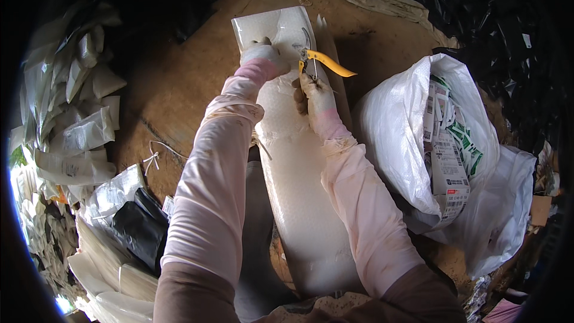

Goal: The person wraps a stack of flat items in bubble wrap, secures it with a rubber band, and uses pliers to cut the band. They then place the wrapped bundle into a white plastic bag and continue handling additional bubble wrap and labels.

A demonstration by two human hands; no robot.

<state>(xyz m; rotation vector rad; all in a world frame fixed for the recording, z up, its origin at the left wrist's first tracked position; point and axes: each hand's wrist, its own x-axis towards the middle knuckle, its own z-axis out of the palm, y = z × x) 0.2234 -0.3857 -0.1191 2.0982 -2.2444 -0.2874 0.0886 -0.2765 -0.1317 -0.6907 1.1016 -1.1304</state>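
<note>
A long stack of translucent bubble-wrap pouches [305, 179] runs from my lap to the far end, with a squarer piece at its top. My left hand [262, 54], in a dirty white glove with a pink cuff, is closed on that upper bubble-wrap piece [287, 22]; its fingertips are partly hidden. In my gloved right hand [318, 94] is a pair of pruning shears [309, 56]. Their yellow handles are spread, with the spring showing between them. The curved blades point away from me, over the bubble wrap.
A white woven sack [394, 130] full of labels and packets [448, 143] stands at the right, beside crumpled white plastic [502, 215]. Plastic pouches [85, 130] are heaped at left, near a black plastic bag [139, 224] and a white string [152, 159]. Black sheeting [502, 36] surrounds the brown floor [179, 76].
</note>
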